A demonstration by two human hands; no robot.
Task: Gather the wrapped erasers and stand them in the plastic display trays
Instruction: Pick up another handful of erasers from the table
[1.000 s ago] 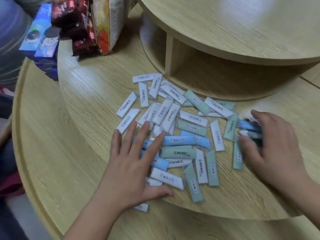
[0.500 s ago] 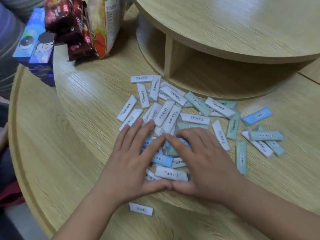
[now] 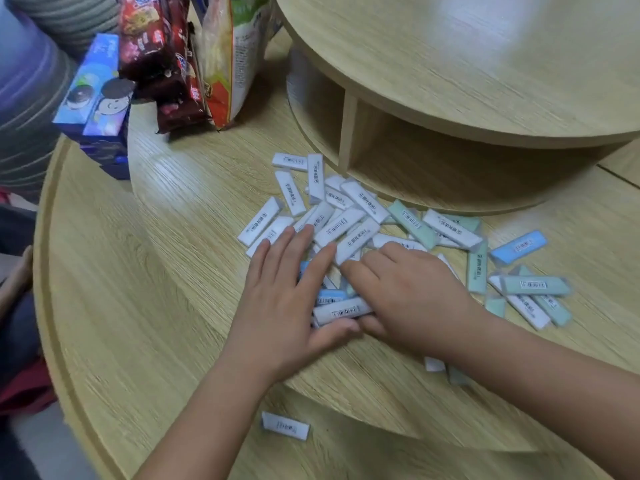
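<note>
Hands pressed flat, fingers spread: left hand (image 3: pixel 280 306) and right hand (image 3: pixel 412 292) cupping scattered white, blue and green wrapped erasers (image 3: pixel 341 311) on round light-wood table (image 3: pixel 166 271).

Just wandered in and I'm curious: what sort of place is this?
Probably a small shop or its stockroom: barcoded erasers lie heaped on a tiered round wooden display stand, with snack packets and cookie boxes beside them.

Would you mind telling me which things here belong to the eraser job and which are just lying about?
Part of the job:
wrapped erasers
stray eraser on the lower tier
left hand
right hand

Just lying about:
blue biscuit boxes
dark red snack packs
orange and green bag

No display trays in view.
</note>
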